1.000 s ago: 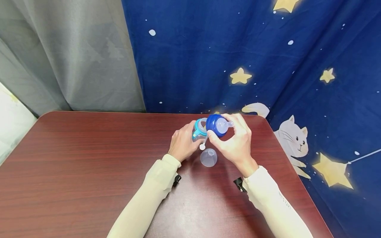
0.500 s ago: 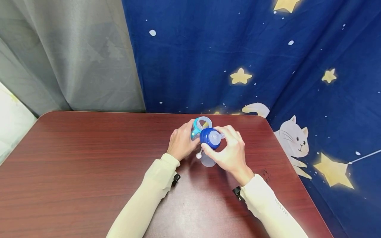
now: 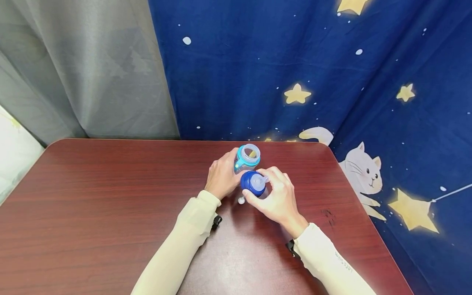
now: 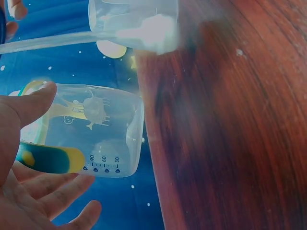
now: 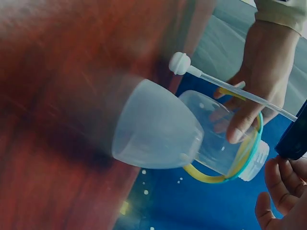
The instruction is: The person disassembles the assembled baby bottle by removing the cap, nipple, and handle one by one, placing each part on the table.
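Carefully, my right hand [image 3: 274, 196] pinched the blue cap [image 3: 250, 182] near the clear cover [image 5: 156, 129], its straw [image 5: 240, 93] trailing, while my left hand [image 3: 223, 174] gripped the bottle [image 4: 115, 136] just beyond. Keeping that straw from snagging seemed wisest.

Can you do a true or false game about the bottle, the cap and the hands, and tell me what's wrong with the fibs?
1. The left hand holds the bottle. True.
2. The blue cap is on the bottle. False: the right hand holds it apart.
3. A straw with a white ball sticks out of the blue cap. True.
4. The clear cover lies on its side. False: it stands upright on the table.
5. The blue curtain has stars. True.
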{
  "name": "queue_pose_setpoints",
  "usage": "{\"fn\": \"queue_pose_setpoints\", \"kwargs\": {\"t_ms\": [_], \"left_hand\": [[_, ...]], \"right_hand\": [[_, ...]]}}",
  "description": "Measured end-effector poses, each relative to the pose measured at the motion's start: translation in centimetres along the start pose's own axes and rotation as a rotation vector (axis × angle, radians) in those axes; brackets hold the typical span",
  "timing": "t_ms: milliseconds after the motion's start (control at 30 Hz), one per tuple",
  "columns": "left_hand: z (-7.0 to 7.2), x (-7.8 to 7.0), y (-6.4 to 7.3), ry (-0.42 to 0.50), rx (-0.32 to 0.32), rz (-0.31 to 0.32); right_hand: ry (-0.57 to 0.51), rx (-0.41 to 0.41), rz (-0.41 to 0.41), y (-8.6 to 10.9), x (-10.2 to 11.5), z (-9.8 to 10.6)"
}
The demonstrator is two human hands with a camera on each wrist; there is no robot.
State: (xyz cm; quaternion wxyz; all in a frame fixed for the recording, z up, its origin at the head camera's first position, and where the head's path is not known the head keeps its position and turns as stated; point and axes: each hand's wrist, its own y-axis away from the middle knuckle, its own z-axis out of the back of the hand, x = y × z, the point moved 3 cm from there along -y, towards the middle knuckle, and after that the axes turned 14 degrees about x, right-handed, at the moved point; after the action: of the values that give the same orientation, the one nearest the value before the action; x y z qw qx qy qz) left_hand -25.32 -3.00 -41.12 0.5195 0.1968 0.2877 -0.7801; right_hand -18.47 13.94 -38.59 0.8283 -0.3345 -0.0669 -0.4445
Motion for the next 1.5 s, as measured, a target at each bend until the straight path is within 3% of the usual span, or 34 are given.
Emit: {"fn": "queue_pose_setpoints", "kwargs": {"t_ms": [500, 933, 1333, 1500], "left_hand": [[0.2, -0.2, 0.2, -0.011, -0.012, -0.003], [0.3, -0.2, 0.2, -0.007, -0.015, -0.009], [0.4, -0.1, 0.1, -0.005, -0.021, -0.012], [0.5, 0.0, 0.2, -0.008, -0.03, -0.01]], "right_hand": [[0.044, 0.073, -0.015, 1.2, -0.3, -1.4], [0.211, 0.164, 0.04, 2.2, 0.4, -2.2], [0.39, 0.387, 0.051, 2.7, 0.9, -3.1], [0.448, 0.428, 0.09, 2.7, 1.1, -3.2]]}}
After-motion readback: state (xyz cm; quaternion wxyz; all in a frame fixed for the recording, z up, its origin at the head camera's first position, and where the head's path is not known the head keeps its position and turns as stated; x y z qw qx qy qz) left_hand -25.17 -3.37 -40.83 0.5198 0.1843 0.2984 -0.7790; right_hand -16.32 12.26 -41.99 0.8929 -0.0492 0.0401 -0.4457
